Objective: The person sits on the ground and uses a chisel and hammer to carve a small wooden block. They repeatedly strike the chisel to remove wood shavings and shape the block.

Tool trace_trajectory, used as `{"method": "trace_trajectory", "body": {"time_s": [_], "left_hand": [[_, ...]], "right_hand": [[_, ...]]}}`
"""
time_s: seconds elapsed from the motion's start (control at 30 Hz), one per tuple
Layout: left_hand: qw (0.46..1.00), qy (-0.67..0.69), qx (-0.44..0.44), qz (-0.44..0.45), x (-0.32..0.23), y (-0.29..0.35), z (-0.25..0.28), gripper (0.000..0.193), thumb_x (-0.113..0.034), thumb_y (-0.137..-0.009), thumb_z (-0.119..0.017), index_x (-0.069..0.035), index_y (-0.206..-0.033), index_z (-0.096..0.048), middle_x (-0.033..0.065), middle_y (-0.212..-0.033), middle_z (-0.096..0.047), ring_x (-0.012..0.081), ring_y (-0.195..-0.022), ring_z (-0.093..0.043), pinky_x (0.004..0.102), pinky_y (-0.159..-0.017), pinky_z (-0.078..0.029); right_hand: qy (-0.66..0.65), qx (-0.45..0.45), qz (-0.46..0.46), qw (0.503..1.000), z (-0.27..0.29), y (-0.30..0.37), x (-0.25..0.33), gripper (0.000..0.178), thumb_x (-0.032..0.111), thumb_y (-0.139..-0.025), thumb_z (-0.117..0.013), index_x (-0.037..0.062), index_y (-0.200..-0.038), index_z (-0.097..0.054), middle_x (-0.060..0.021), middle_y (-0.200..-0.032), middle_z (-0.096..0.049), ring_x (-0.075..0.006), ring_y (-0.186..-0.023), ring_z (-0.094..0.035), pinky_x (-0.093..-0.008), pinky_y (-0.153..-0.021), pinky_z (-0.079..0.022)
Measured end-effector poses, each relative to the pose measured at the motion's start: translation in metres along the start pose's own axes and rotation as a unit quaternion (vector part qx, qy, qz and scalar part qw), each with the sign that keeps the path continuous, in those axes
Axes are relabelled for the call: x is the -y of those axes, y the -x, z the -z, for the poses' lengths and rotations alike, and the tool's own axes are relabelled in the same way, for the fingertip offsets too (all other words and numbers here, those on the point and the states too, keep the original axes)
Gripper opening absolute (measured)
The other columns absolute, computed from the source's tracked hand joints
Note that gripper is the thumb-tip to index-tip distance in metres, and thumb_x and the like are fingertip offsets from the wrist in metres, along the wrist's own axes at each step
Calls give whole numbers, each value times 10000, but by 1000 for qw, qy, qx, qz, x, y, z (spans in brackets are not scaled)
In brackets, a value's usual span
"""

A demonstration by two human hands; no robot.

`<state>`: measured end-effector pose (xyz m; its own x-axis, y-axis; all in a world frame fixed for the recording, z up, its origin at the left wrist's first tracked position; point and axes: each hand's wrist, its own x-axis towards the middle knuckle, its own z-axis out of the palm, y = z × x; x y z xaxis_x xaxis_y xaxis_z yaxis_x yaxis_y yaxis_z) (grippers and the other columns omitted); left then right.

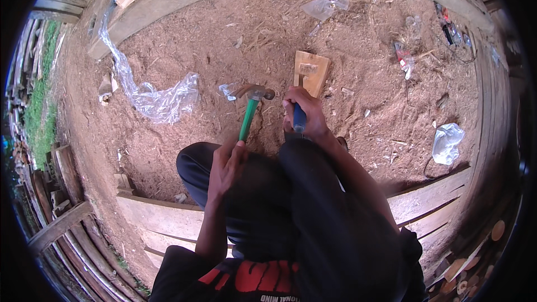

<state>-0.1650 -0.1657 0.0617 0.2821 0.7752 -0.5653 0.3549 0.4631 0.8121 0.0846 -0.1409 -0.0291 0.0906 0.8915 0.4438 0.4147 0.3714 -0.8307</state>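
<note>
My left hand (pixel 226 169) is closed round the lower end of a claw hammer (pixel 248 120) with a green handle. Its rusty head is raised to the left of my right hand. My right hand (pixel 307 111) grips a chisel (pixel 300 118) by its blue handle, the butt end pointing back toward me. Most of the blade is hidden by my fingers. Just beyond that hand lies a pale wooden block (pixel 320 72) with a rough recess cut into its upper face. Whether the chisel's tip touches the wood, I cannot tell.
Sawdust and wood chips cover the ground. Clear plastic sheeting (pixel 168 100) lies at the left, with plastic bags (pixel 324 8) at the far side and another bag (pixel 447 143) at the right. Tools with a cord (pixel 449 29) lie far right. Boards (pixel 168 218) run behind my legs.
</note>
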Motion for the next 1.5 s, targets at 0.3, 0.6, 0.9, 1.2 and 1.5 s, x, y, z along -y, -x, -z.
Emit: {"method": "trace_trajectory", "body": {"time_s": [0.3, 0.6, 0.9, 1.2, 1.5], "left_hand": [[912, -236, -80, -325, 33, 36, 11, 304, -274, -994, -594, 24, -1055, -602, 131, -800, -630, 259, -652, -654, 339, -581, -509], [808, -336, 56, -481, -19, 10, 20, 338, -370, -946, -630, -40, -982, -568, 86, -731, -552, 283, -581, -603, 392, -494, -488], [828, -350, 87, -429, 2, -9, 23, 335, -418, -949, -620, -86, -940, -577, 92, -726, -569, 313, -601, -620, 417, -482, -474], [802, -365, 65, -467, -3, -30, 21, 356, -395, -954, -611, -46, -914, -548, 92, -696, -536, 275, -550, -579, 402, -466, -447], [758, -427, 102, -482, -25, -33, 27, 324, -358, -961, -607, -39, -926, -563, 104, -734, -576, 284, -577, -612, 396, -493, -489]], "right_hand": [[-45, 9, -101, 994, 8, -4, 12, 98, -36, -848, -645, 1, -912, -579, -145, -816, -583, -302, -758, -592, -370, -705, -487], [-28, 9, -45, 999, -2, -8, 9, 121, 96, -875, -650, 16, -915, -567, -119, -797, -524, -230, -673, -518, -335, -660, -464], [-43, 22, -94, 994, 0, -5, 6, 132, 77, -861, -665, 15, -933, -573, -86, -799, -546, -167, -686, -527, -320, -692, -463], [-24, 2, -66, 998, -6, -5, 3, 85, 35, -904, -662, 14, -929, -584, -86, -770, -555, -159, -681, -537, -310, -636, -460], [-5, -8, -46, 999, -7, -14, 1, 76, 28, -911, -655, 20, -935, -584, -89, -780, -552, -158, -650, -541, -304, -605, -460]]}}
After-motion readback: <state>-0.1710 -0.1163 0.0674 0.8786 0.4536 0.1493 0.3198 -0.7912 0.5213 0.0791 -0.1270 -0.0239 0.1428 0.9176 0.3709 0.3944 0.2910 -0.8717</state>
